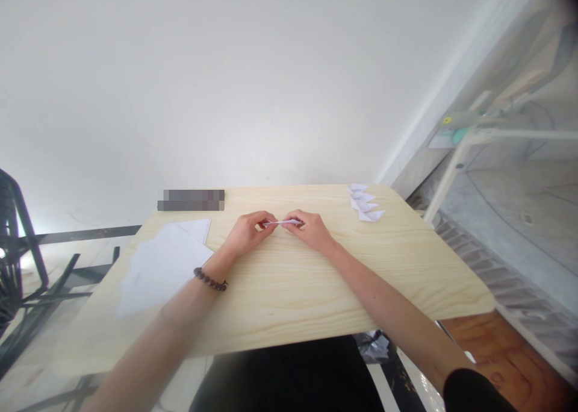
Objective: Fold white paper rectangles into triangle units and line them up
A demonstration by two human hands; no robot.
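Between both hands, just above the wooden table (pixel 289 291), is a small folded piece of white paper (pixel 288 222), seen nearly edge-on. My left hand (pixel 250 231) pinches its left end between thumb and fingers. At the right end, the thumb and fingers of my right hand (pixel 309 228) are closed on the same paper. My fingers cover both ends, so its full shape is hidden. Several folded white paper boats (pixel 371 213) stand in an overlapping row at the table's back right. Left of my left hand lies a spread stack of white paper sheets (pixel 167 261).
A blurred-out dark rectangle (pixel 191 200) sits at the table's back left corner. The white wall (pixel 271 87) rises behind the table. A dark folding chair (pixel 22 237) stands at the left, and a white metal frame (pixel 451 177) at the right.
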